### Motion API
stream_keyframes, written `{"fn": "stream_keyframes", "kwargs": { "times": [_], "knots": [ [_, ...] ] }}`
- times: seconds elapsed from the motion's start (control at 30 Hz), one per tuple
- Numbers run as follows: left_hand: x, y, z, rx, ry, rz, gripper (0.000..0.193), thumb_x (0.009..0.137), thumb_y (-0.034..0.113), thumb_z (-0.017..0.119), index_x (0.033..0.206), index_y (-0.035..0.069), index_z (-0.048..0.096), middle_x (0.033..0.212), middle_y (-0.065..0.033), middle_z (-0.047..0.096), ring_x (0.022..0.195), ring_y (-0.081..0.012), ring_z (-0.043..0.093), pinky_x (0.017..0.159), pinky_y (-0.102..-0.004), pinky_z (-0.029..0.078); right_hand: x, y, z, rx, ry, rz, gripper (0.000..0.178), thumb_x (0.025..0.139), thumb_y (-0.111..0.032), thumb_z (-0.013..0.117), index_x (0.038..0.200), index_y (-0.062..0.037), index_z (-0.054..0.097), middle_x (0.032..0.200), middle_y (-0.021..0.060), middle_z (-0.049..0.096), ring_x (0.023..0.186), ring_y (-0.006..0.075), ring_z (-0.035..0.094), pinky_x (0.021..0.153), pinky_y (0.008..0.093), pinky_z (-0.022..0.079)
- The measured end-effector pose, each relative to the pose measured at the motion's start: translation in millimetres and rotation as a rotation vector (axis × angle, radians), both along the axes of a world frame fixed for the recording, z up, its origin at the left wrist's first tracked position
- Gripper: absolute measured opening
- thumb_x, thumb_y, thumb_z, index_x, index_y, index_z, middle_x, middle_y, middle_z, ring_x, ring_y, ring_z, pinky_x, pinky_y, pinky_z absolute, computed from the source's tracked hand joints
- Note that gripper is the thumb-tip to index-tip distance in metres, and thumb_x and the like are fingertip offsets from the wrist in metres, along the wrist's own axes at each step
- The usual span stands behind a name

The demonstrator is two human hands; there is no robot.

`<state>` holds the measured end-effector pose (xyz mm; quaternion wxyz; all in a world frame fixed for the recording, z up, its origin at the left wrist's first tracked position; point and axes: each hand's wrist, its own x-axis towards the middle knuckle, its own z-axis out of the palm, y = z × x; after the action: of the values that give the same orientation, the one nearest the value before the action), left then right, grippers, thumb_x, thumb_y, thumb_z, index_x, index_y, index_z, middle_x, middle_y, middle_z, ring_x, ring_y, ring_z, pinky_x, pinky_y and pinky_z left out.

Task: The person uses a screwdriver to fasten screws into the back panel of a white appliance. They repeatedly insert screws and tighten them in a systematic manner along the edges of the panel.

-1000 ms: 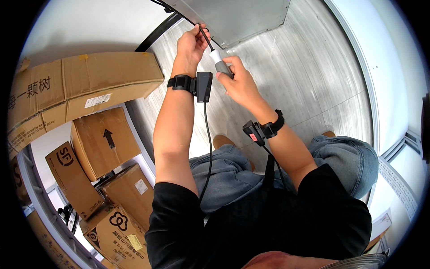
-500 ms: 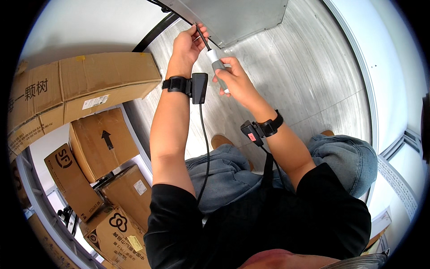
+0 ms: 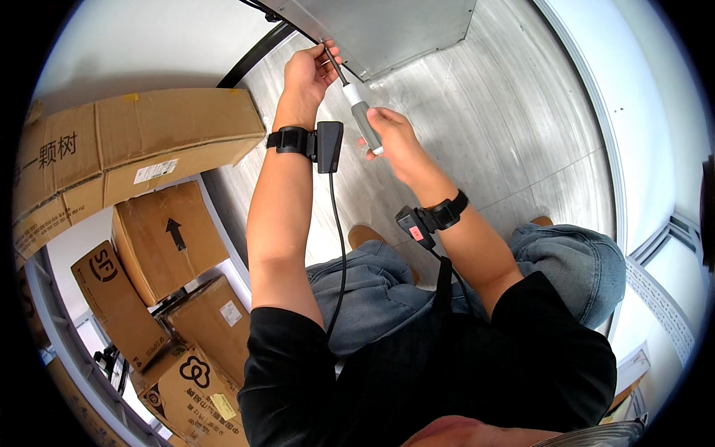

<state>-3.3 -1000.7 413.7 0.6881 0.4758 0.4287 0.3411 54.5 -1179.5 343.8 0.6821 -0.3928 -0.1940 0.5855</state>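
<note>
A screwdriver (image 3: 360, 118) with a grey and white handle and a dark shaft slants up to the left. Its tip meets the lower edge of a grey metal panel (image 3: 395, 37); the exact contact point is too small to make out. My right hand (image 3: 395, 141) is closed on the handle, thumb on top and fingers mostly behind it. Up by the tip, my left hand (image 3: 309, 73) has its thumb and fingers curled around the shaft, close against the panel's edge.
A long cardboard box (image 3: 179, 123) lies to the left, with several more cartons (image 3: 171, 238) stacked below it on a rack. Grey wood-look floor (image 3: 521, 119) spreads to the right, up to a white wall (image 3: 648, 97). Cabled black devices (image 3: 329, 147) are strapped on both wrists.
My right hand has changed its hold: the fingers that showed on the near side of the handle are now mostly behind it. The left hand stays at the tip.
</note>
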Motion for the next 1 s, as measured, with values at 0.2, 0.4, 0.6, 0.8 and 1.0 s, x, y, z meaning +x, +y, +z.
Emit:
{"fn": "stream_keyframes", "kwargs": {
  "times": [0.2,0.4,0.6,0.8,1.0],
  "knots": [
    [-1,3,-6,-0.016,0.014,0.017,0.021,0.089,0.015,0.045,0.097,0.005,0.062,0.084,-0.0049,0.064,0.070,-0.0158,0.057,0.061,-0.0279,0.045,-4,-2,3,-0.027,0.017,-0.012,0.035,0.088,-0.025,0.059,0.108,0.0018,0.049,0.088,0.0081,0.055,0.072,0.0150,0.056,0.058,0.0285,0.044],
    [0,1,-4,0.003,0.032,0.028,0.022,0.090,0.016,0.045,0.098,0.005,0.062,0.083,-0.0037,0.063,0.071,-0.0141,0.055,0.062,-0.0268,0.044,-8,1,7,-0.091,-0.026,-0.094,0.037,0.087,-0.027,0.061,0.107,0.0007,0.048,0.091,0.0073,0.055,0.069,0.0149,0.055,0.058,0.0290,0.044],
    [4,-3,-4,0.111,0.124,0.072,0.023,0.090,0.017,0.045,0.097,0.006,0.063,0.082,-0.0034,0.065,0.072,-0.0131,0.057,0.064,-0.0271,0.043,3,2,-2,-0.043,0.119,0.093,0.040,0.087,-0.034,0.061,0.105,-0.0008,0.049,0.089,0.0049,0.053,0.071,0.0139,0.053,0.057,0.0281,0.042],
    [6,-6,-5,0.186,0.190,0.093,0.023,0.091,0.018,0.045,0.098,0.007,0.064,0.082,-0.0024,0.066,0.071,-0.0119,0.057,0.066,-0.0273,0.042,-11,5,2,-0.088,-0.100,-0.108,0.036,0.090,-0.036,0.055,0.099,-0.0016,0.053,0.085,0.0059,0.056,0.065,0.0144,0.054,0.055,0.0279,0.042],
    [7,-7,-6,0.197,0.167,0.089,0.023,0.090,0.018,0.045,0.097,0.007,0.064,0.081,-0.0017,0.066,0.070,-0.0112,0.056,0.066,-0.0269,0.041,1,3,2,-0.075,0.168,0.062,0.032,0.090,-0.034,0.055,0.096,-0.0021,0.053,0.083,0.0068,0.056,0.064,0.0150,0.054,0.057,0.0291,0.042]
  ]
}}
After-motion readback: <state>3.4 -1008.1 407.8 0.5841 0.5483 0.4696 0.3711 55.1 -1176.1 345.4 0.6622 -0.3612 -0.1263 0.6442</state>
